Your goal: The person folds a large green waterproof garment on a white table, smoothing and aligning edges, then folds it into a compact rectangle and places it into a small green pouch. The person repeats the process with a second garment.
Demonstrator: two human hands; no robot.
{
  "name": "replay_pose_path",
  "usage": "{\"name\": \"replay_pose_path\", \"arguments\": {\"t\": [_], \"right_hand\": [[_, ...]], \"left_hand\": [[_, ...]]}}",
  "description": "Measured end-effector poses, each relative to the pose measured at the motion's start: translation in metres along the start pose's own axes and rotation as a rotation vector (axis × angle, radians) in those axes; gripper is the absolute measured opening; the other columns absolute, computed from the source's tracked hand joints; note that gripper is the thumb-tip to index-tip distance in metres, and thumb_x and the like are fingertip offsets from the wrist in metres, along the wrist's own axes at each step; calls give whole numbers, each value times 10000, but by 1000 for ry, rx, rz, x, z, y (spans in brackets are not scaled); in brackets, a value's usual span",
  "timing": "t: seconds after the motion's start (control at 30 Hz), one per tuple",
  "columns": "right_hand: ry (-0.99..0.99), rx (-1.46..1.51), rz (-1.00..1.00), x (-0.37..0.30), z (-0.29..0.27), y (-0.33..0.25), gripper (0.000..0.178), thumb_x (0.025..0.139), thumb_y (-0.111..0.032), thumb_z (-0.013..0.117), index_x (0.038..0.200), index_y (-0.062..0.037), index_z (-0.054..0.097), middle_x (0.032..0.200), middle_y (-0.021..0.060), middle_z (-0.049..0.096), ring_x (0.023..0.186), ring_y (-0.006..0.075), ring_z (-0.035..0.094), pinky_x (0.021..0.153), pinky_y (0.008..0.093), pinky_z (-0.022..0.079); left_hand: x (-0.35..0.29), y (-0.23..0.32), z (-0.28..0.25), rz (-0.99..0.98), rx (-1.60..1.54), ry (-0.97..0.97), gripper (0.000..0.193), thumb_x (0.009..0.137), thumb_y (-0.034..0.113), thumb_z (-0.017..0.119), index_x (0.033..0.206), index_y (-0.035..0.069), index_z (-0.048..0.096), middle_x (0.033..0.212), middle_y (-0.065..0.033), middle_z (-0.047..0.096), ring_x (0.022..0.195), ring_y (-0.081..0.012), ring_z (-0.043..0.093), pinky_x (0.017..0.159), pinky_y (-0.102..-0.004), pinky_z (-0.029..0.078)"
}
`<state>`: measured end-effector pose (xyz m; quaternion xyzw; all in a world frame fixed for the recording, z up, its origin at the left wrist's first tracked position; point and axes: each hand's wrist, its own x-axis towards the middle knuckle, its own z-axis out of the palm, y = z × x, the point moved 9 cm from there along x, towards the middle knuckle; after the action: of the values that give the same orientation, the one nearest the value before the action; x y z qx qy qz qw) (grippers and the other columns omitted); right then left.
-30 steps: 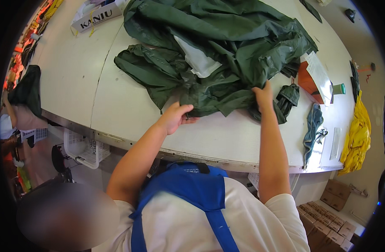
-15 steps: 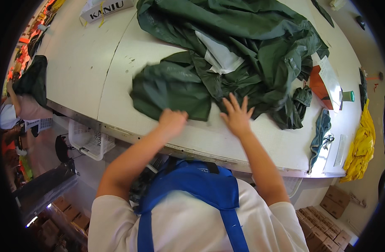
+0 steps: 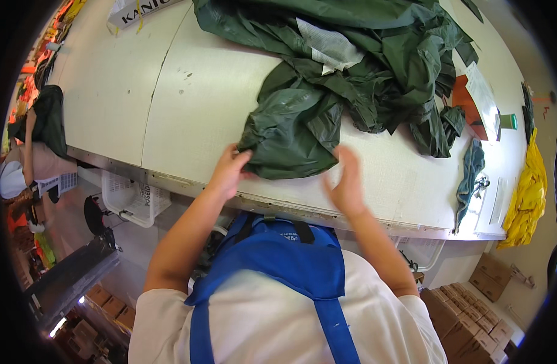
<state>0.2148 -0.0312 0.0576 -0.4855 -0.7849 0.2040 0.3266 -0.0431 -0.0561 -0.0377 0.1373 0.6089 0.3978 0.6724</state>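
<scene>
Two hands (image 3: pixel 290 176), green garment (image 3: pixel 351 73) between, touching

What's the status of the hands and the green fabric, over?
Left hand gripping near edge of dark green fabric. Right hand open, just off it. White table in front bare.

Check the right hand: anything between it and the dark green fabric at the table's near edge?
Nothing visible. The right hand hovers open just right of the dark green fabric, with only bare table between them. The left hand already touches the fabric's lower left edge.
</scene>
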Motion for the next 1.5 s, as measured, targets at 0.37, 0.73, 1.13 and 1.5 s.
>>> {"name": "replay_pose_path", "arguments": {"t": [0.37, 0.73, 1.13, 1.5], "right_hand": [[229, 317, 369, 77, -46, -61, 504, 754, 52, 629, 1223, -83, 506, 765, 104, 632, 688, 203, 605, 669, 302, 489], [-172, 352, 141, 27, -66, -107, 536, 856, -210, 644, 1310, 8, 460, 1011, 123, 649, 881, 199, 585, 807, 315, 455], [-434, 801, 390, 28, -25, -97, 842, 721, -520, 742, 1284, 45, 472, 1122, 128, 608, 1040, 181, 539, 917, 321, 427], [119, -210, 472, -85, -87, -9, 321, 642, 122, 545, 896, -52, 636, 953, 106, 627, 968, 327, 560, 834, 377, 458]], "left_hand": [[-55, 29, 102, 57, -40, -581, 270, 960, 272, 501, 1119, 62, 564, 880, -72, 606, 696, -154, 567, 660, -299, 484], [-88, 142, 164, 860, 70, -826, 302, 898, 138, 599, 1178, 75, 503, 1097, -35, 563, 947, -128, 563, 821, -281, 490], [-132, 150, 163, 1509, 827, -485, 394, 834, 213, 651, 1186, 67, 552, 1204, -106, 562, 1098, -250, 539, 940, -378, 425], [-62, -56, 25, 163, 1288, -817, 347, 858, 273, 638, 1119, 44, 629, 1022, -141, 626, 957, -244, 607, 848, -345, 475]]}}
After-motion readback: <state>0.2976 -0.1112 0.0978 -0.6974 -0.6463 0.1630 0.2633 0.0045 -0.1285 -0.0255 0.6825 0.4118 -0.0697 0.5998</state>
